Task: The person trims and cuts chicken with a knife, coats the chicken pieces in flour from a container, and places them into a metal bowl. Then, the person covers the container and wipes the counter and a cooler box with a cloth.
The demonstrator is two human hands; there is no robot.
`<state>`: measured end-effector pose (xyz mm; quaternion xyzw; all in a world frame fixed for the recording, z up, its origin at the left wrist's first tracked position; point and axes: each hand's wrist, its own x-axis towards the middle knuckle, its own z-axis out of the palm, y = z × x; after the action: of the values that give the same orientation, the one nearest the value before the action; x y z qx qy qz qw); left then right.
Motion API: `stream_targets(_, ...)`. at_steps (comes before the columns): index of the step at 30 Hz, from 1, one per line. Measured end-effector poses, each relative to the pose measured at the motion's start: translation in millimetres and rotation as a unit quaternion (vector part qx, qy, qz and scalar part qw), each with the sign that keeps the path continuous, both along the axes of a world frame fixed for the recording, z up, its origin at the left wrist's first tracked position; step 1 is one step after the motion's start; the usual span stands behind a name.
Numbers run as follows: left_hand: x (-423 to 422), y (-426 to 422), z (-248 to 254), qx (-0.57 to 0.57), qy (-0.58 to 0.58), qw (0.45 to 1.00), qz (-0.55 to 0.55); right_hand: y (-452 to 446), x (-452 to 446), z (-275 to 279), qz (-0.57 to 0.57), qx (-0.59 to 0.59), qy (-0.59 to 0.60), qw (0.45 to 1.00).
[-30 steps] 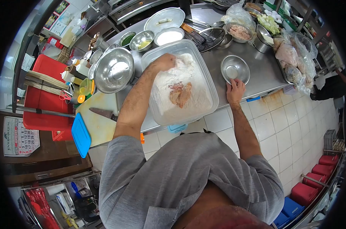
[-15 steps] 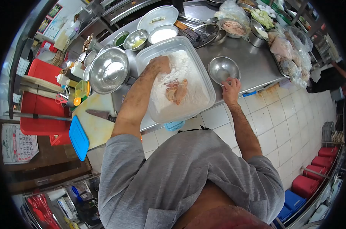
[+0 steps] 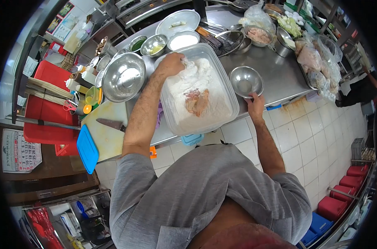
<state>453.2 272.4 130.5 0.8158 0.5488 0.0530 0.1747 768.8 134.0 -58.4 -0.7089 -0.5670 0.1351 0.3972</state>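
A clear plastic tub [image 3: 230, 118] holds white flour [image 3: 184, 89] with pieces of raw meat [image 3: 196, 102] lying on it. Over the tub's far left part is my left hand [image 3: 171, 64], its fingers closed at the flour; whatever they hold is hidden or too small to name. To the right of the tub stands a small steel bowl [image 3: 246, 81]. My right hand [image 3: 255, 102] grips that bowl's near rim with its fingertips.
A large steel bowl [image 3: 124, 76] stands left of the tub. Beyond it is a cutting board [image 3: 107, 139] with a knife [image 3: 110, 123]. Strainers [image 3: 230, 41], a bowl of pinkish food [image 3: 259, 35] and bagged meat [image 3: 313, 60] are on the steel counter's far and right sides.
My left hand has risen slightly toward the tub's far left edge. The small steel bowl has moved left, closer to the tub, with my right hand at its rim.
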Motion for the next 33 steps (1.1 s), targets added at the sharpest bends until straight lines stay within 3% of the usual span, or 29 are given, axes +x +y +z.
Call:
stream_targets(2,-0.9,11.1,-18.4,0.038,0.063,0.997,-0.028,0.3,-0.2,-6.6,0.008,0.013,-0.003,1.0)
stream_targets(4,-5.3,25.1,-69.9,0.029,0.07,0.997,0.025,2.3,-2.3,-10.6,0.016,0.022,-0.008,1.0)
stream_targets(6,4.0,13.8,-82.2,-0.019,0.132,0.99,0.034,3.2,-2.3,-11.4,0.023,0.025,-0.015,0.999)
stream_targets(8,21.4,2.2,-59.7,-0.091,0.202,0.975,0.012,6.3,-1.0,-10.8,0.027,0.04,-0.016,0.999)
stream_targets(15,31.1,8.3,-51.6,-0.094,0.214,0.972,0.017,4.9,-1.8,-7.7,0.013,0.018,0.013,1.0)
stream_targets(17,25.5,8.2,-48.7,-0.059,0.09,0.993,0.04,5.9,0.1,-10.7,0.013,0.031,0.01,0.999)
stream_targets(18,19.4,12.6,-51.8,-0.06,0.091,0.993,0.04,6.2,0.3,-9.8,0.017,0.045,0.018,0.999)
stream_targets(20,7.4,22.5,-64.7,-0.088,-0.064,0.992,0.056,6.2,-0.2,-13.2,0.021,0.056,0.027,0.998)
stream_targets(21,11.8,13.3,-51.8,-0.168,-0.061,0.979,0.098,8.3,0.7,-16.7,0.022,0.046,0.019,0.999)
stream_targets(22,12.9,11.8,-59.1,-0.17,-0.063,0.978,0.099,10.0,2.0,-19.5,0.024,0.037,0.009,0.999)
stream_targets(24,17.0,11.4,-70.7,-0.039,0.174,0.98,0.086,12.6,3.2,-21.7,0.032,0.051,0.007,0.998)
stream_targets(33,14.3,8.5,-40.0,-0.039,0.138,0.988,0.061,8.1,14.8,26.3,0.04,0.088,-0.031,0.995)
